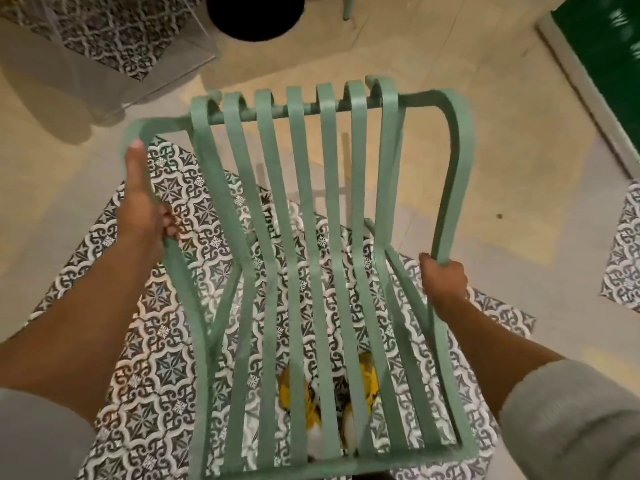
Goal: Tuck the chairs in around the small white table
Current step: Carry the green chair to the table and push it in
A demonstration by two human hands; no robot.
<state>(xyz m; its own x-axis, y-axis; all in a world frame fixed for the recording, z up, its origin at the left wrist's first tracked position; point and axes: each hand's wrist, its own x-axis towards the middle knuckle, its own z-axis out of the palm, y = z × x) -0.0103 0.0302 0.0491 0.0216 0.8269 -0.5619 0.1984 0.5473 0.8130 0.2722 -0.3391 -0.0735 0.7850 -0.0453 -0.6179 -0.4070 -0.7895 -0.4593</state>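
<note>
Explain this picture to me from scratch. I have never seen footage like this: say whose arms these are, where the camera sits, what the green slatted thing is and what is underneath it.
There is no machine here. A person wears a camera on the head, so the single picture looks forward and down along their own two bare arms. Both hands grip a pale green slatted chair by its side rails: the left hand on the left rail, the right hand on the right rail. You are looking down on the chair from behind it. Through the slats you see a patch of patterned tiles set in a plain beige floor, and something yellow and white low down, too hidden to name. At the top edge are a round black shape and part of a clear chair. No white table can be made out.
</note>
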